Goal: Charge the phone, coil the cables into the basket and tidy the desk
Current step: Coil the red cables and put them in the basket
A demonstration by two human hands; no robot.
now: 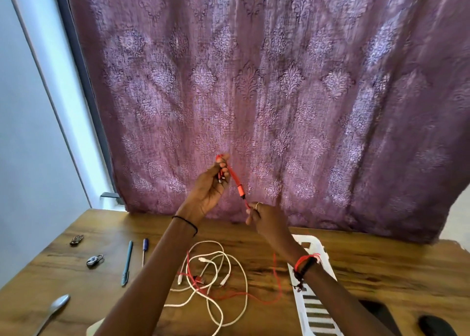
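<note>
Against the purple curtain [279, 81], the red cable [237, 185] slants from upper left down to lower right, held above the counter [381, 272]. Left hand [209, 185] fingers curl round its bunched connector end. Right hand [265, 220] fingers pinch the thin cord, which trails down among white cables [246, 284].

Above the tangle of white cables [216, 272] on the wooden desk [381, 272], the left hand [212, 183] grips the plug ends of a red cable [236, 181]. The right hand [264, 217], lower, pinches it, and the slack trails into the tangle. A white basket [302, 310] lies just right of the tangle; a teal pen [127, 263], padlock [94, 261] and spoon [54, 307] lie left of it.
</note>
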